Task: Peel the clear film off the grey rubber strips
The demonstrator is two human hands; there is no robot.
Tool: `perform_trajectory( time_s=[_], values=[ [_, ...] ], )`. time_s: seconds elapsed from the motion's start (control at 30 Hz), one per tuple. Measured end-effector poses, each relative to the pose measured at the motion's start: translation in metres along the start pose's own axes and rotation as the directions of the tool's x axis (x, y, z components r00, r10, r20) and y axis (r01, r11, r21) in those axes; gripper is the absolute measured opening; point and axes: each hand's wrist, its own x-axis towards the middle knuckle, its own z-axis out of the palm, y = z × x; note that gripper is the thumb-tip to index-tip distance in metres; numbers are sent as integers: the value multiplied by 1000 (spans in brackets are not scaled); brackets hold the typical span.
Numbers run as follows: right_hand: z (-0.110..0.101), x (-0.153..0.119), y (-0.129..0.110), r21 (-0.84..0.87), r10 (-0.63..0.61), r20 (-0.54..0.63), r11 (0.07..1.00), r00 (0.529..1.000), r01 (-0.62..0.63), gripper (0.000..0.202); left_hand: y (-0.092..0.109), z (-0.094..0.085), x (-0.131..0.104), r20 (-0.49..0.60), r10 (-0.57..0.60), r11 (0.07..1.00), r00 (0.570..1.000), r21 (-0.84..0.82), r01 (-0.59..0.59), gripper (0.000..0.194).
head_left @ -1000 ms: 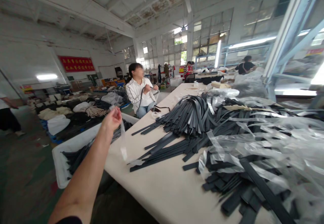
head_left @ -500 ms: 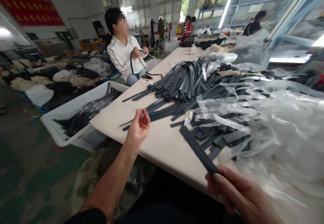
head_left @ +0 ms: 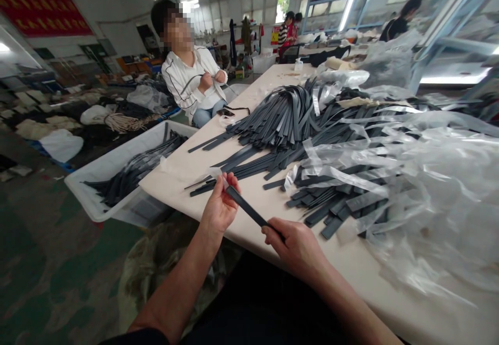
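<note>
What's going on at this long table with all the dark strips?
A person seated at the table holds one dark strip between both hands: the left hand pinches its far end, where a bit of clear film shows, and the right hand grips the near end. Piles of similar strips and loose clear plastic cover the tabletop. A white bin beside it holds more strips. A co-worker sits further along, handling a strip too.
</note>
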Motion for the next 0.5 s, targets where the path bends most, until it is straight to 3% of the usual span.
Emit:
perform_trajectory(
  time_s=[0.5],
  values=[
    [15, 5, 9, -12, -8, -23, 1000, 1000, 8, 33, 1, -3, 6, 7, -6, 999, 1000, -54, 6, 31]
  ],
)
